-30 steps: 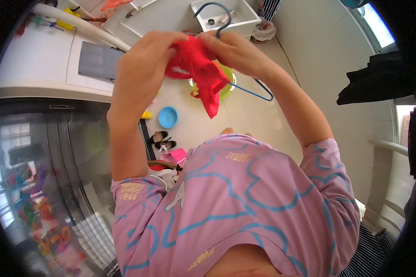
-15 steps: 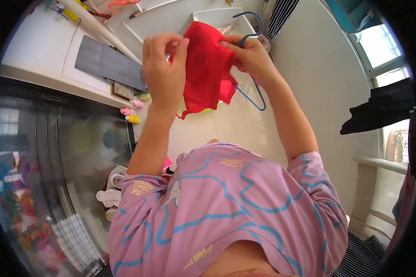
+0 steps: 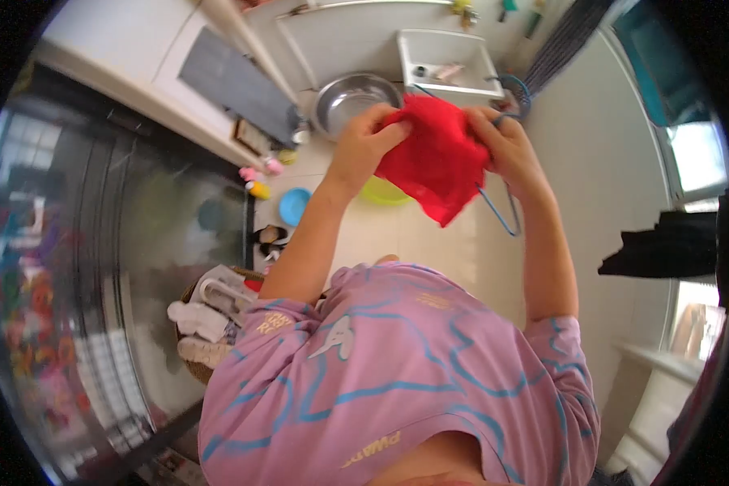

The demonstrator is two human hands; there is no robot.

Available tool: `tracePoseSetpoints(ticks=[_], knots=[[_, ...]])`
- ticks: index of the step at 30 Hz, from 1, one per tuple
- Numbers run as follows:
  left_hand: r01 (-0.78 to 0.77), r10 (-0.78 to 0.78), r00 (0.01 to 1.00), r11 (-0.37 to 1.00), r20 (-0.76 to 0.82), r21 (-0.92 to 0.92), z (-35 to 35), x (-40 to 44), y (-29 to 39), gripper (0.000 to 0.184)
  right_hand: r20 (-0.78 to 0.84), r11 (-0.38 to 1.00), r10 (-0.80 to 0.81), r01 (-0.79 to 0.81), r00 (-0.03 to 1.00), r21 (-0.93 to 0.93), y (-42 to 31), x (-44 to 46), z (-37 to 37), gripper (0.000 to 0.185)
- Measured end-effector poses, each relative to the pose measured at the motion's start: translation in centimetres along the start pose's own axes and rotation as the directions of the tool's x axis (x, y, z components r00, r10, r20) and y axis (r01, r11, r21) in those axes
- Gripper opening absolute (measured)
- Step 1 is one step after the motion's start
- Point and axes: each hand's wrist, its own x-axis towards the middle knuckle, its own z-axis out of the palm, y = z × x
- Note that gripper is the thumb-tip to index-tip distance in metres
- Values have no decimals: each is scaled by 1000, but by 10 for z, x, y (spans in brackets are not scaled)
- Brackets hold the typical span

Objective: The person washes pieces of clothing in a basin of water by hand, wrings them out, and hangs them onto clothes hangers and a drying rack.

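Observation:
A piece of bright red cloth (image 3: 437,158) is stretched between my two hands in front of my chest. My left hand (image 3: 370,144) pinches its left edge, thumb on top. On the other side, my right hand (image 3: 506,146) grips the cloth's right edge together with a blue clothes hanger (image 3: 500,212). Part of the hanger lies behind the cloth, and its lower corner sticks out below my right hand. The exact kind of red garment cannot be made out.
A white sink (image 3: 449,49) and a metal basin (image 3: 356,93) are at the far wall. On the floor are a green basin (image 3: 383,193), a blue basin (image 3: 295,206) and a laundry basket (image 3: 198,368). Dark clothing (image 3: 660,247) hangs at right, beside the window; a glass door (image 3: 162,243) is at left.
Both hands and the red cloth have shifted right and slightly down in the view. The cloth is spread wider, and the view has tilted, showing more of the sink and basins.

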Motion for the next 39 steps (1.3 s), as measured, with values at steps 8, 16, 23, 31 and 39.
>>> tracePoseSetpoints(ticks=[8,16,23,31,39], knots=[[475,-396,869,500,297,-724,-6,-21,2,31,-15,932,-201,187,979,-309,10,-13,22,35],[320,-352,935,787,40,-527,-13,-20,-5,32,-294,994,-108,107,950,-19,33,16,40,20],[272,-267,929,962,255,17,-24,-32,-15,26,-47,923,-326,307,944,-230,43,29,53,23],[619,-550,771,529,321,-580,-44,-55,-2,34,-35,918,-261,237,965,-319,56,20,58,20],[399,-382,895,916,231,-30,-23,-35,-59,25,49,790,-557,547,829,-279,65,11,81,20]])
